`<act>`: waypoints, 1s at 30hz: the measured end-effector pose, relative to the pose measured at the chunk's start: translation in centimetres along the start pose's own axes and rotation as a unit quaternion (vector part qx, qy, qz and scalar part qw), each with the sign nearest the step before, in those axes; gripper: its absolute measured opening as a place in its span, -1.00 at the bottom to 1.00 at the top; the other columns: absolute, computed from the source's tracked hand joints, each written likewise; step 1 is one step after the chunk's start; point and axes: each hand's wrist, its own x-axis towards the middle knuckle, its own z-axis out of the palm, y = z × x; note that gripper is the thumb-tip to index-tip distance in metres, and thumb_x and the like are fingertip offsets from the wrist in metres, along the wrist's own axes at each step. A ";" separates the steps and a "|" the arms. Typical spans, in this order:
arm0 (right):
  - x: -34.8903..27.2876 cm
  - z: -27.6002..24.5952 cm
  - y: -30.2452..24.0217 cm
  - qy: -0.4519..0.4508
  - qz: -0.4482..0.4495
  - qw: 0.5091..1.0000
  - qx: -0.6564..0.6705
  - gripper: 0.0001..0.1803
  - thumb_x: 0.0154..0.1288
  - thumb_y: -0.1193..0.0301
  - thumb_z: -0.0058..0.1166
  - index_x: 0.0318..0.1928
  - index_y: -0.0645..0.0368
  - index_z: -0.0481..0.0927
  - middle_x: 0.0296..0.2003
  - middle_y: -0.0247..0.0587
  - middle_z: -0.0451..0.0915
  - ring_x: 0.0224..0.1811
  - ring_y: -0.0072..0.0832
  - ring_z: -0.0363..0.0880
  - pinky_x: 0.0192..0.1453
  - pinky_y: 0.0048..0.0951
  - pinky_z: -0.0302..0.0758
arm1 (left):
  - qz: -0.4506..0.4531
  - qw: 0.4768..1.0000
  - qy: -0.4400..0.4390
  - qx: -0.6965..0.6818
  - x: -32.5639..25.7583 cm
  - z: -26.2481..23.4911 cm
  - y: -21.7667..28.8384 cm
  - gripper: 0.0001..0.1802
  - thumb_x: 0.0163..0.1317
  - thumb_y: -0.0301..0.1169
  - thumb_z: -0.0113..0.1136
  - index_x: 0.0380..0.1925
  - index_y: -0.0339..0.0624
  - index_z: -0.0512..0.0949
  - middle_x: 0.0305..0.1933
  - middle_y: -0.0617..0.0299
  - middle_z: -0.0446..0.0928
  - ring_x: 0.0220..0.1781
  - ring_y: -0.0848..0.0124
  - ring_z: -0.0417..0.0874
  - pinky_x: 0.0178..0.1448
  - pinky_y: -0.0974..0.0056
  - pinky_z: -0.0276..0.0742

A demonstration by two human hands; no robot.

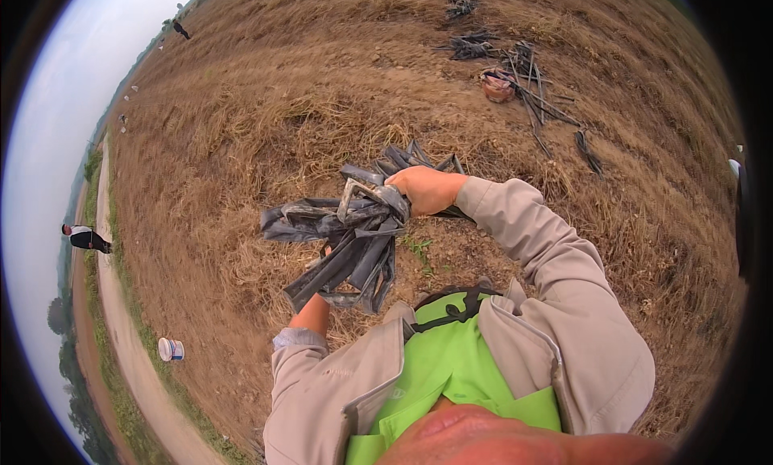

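A bundle of flat black drip tape [362, 243], dusty and folded into loops, hangs in front of my chest. My right hand [423, 190] is closed around its upper right part, and more loops stick out beyond the knuckles. From below, my left hand [312, 314] reaches up behind the bundle. Only its wrist and a bit of skin show, because the dangling loops cover the fingers. One pale, mud-coated strip [351, 199] bends across the middle of the bundle.
Dry brown grass [266, 143] covers the slope. Ahead right lie piles of black tape [471, 46] and loose strips [589, 152] near a reddish bucket [499, 86]. At left are a white bucket [171, 350], a dirt road [133, 344], a standing person [87, 238] and a distant person [181, 30].
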 end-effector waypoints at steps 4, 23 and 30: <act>0.9 2.4 -0.5 -0.116 -0.013 0.957 -0.264 -0.81 -0.11 0.44 0.27 -0.37 0.15 0.67 -0.39 -0.14 0.67 -0.19 -0.10 0.66 -0.11 -0.12 0.52 | -0.009 0.918 0.068 0.391 4.2 -6.7 8.8 -0.74 0.41 -0.27 0.04 -0.12 -0.20 0.59 -0.24 -0.17 0.60 -0.12 -0.09 0.63 -0.06 -0.03 0.46; 1.5 3.4 0.9 0.103 0.294 0.941 -0.131 -0.78 -0.06 0.43 0.25 -0.38 0.32 0.64 -0.28 0.16 0.62 -0.17 0.08 0.63 -0.10 -0.07 0.56 | 0.017 0.965 0.134 0.224 -1.9 8.2 5.7 -0.53 0.33 -0.22 0.24 0.12 -0.28 0.48 -0.04 0.13 0.67 -0.01 0.21 0.68 0.15 0.19 0.51; 0.9 1.1 -0.3 0.017 -0.064 0.996 -0.051 -0.75 -0.15 0.56 0.26 -0.34 0.21 0.60 -0.30 -0.07 0.59 -0.16 -0.02 0.58 -0.10 -0.10 0.50 | 0.028 0.947 -0.003 0.319 0.4 -5.0 3.7 -0.59 0.40 -0.11 0.08 0.07 -0.14 0.53 -0.05 -0.07 0.64 0.01 0.04 0.67 0.08 0.05 0.53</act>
